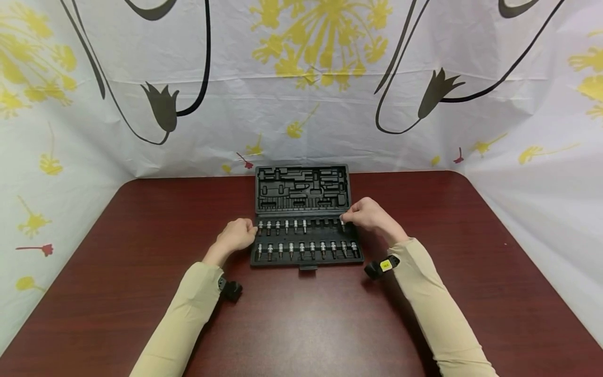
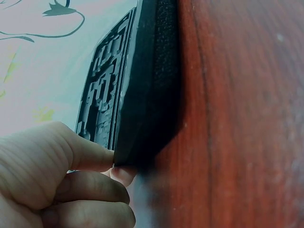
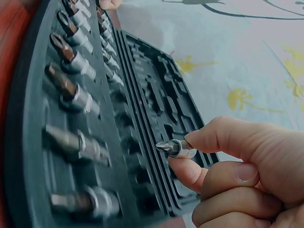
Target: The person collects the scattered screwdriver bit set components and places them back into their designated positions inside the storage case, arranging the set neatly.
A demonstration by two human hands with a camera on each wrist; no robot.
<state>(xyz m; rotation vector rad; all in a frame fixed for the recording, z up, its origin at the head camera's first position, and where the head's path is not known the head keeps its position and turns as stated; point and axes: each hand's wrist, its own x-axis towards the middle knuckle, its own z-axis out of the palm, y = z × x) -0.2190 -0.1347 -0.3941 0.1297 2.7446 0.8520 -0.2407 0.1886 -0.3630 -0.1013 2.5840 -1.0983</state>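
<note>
The right hand point(image 1: 369, 213) pinches a cross-tipped bit socket point(image 3: 175, 148) between thumb and forefinger, the other fingers folded toward the palm, the tip pointing away from the grip. It is at the right end of the far row of the case; whether the bit touches its slot cannot be told. The left hand point(image 1: 235, 234) grips the left edge of the black bit case point(image 1: 282, 264), likely to steady it.

Just left of the right hand runs a stretch of vacant slots point(image 1: 325, 222), and past them, up to the left hand, the far-row bits point(image 1: 286, 226). Nearer the person than both hands lies the full near row of bits point(image 1: 302, 248). Beyond the hands the moulded lid point(image 1: 303, 188) stands open; table point(image 1: 301, 324) spreads all round.

The step in hand seems to be handling a single bit at its slot; seating or lifting out cannot be told from this. Either way, the move calls for keeping the bit in line with its slot, the pinch firm and the case held still.
</note>
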